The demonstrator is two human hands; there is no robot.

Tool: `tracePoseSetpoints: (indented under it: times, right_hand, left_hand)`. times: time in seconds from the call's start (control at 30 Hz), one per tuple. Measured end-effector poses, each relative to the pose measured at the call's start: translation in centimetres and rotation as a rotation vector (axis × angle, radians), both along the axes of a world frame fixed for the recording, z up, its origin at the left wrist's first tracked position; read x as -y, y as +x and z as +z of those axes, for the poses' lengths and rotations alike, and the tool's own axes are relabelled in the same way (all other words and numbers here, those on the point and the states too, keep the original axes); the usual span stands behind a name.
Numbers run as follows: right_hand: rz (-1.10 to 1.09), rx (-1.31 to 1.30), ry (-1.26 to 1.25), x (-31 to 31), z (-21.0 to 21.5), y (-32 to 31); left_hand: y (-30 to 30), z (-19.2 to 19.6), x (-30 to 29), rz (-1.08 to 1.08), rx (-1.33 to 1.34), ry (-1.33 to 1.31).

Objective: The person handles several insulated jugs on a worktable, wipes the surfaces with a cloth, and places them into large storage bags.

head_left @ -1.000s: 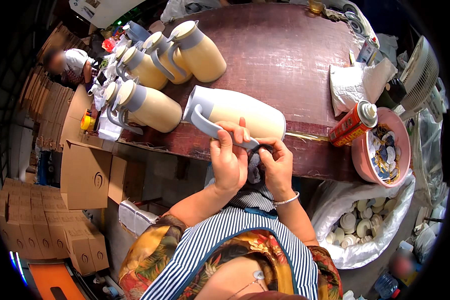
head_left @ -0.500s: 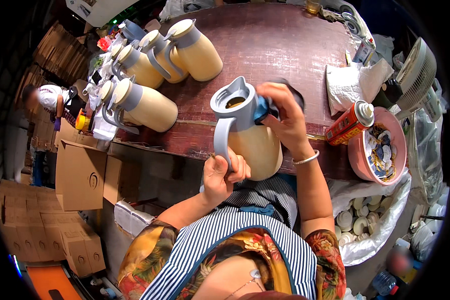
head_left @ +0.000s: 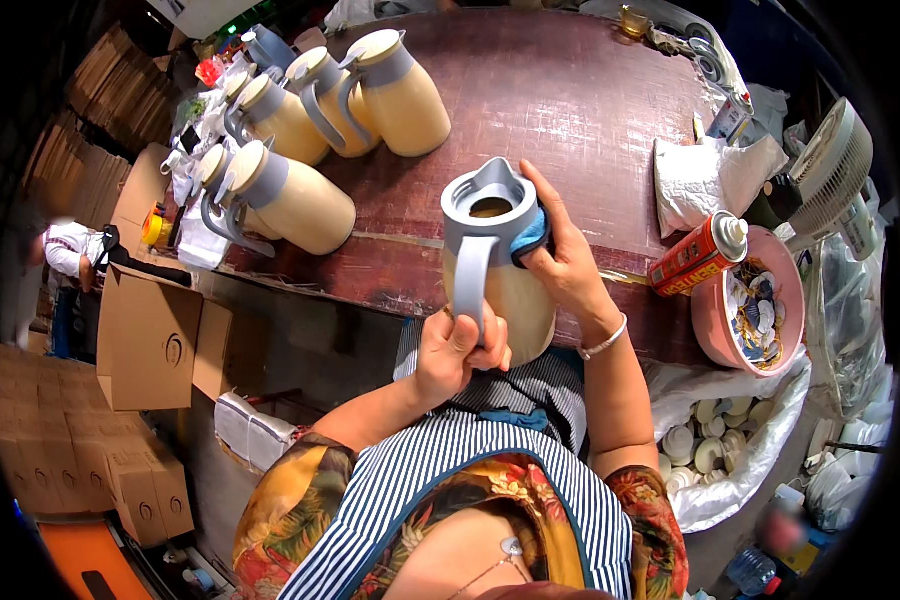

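A cream thermos jug (head_left: 515, 305) with a grey collar and spout stands upright at the table's near edge, its lid off and the round mouth showing. My left hand (head_left: 460, 350) is closed around the lower part of its grey handle (head_left: 475, 275). On the jug's right side, my right hand (head_left: 568, 262) presses a blue cloth (head_left: 530, 235) to the collar, thumb toward me and fingers reaching along the far side. Part of the cloth is hidden under that hand. Farther left on the table are several lidded cream jugs (head_left: 305, 210) of the same kind.
On the right are a red spray can (head_left: 692, 255), a pink basin (head_left: 712, 325) of small parts, a white pouch (head_left: 685, 185) and a fan (head_left: 830, 150). Below the table edge sits a white sack of round lids (head_left: 710, 450). Cardboard boxes (head_left: 150, 340) and another person (head_left: 75, 250) are at left.
My right hand and the cloth have come down from above the collar's right side to rest against it. The jug has turned slightly, its handle now facing me more.
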State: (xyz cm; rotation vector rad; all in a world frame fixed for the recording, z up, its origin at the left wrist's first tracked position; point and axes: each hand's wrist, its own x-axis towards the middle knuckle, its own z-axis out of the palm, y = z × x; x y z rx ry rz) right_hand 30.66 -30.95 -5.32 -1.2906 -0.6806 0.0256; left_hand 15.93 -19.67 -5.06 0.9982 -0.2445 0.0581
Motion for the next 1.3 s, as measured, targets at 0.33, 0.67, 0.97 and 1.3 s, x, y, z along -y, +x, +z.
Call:
tracePoseSetpoints:
  times: [0.33,0.67,0.97,1.3]
  right_hand:
    - [-0.707,0.100,-0.361,6.7,-5.1,2.6]
    - [-0.452,0.791,-1.151,13.9,-20.0,6.8]
    - [-0.087,-0.319,-0.455,6.2,1.9,2.5]
    - [0.453,-0.413,-1.116,3.4,9.8,5.2]
  left_hand:
    - [1.5,-1.7,2.9,0.266,0.522,1.369]
    - [1.0,-3.0,1.8,0.301,0.679,1.238]
    - [0.2,-3.6,-0.3,0.150,0.739,1.149]
    - [0.2,-3.7,-1.2,0.029,0.694,1.215]
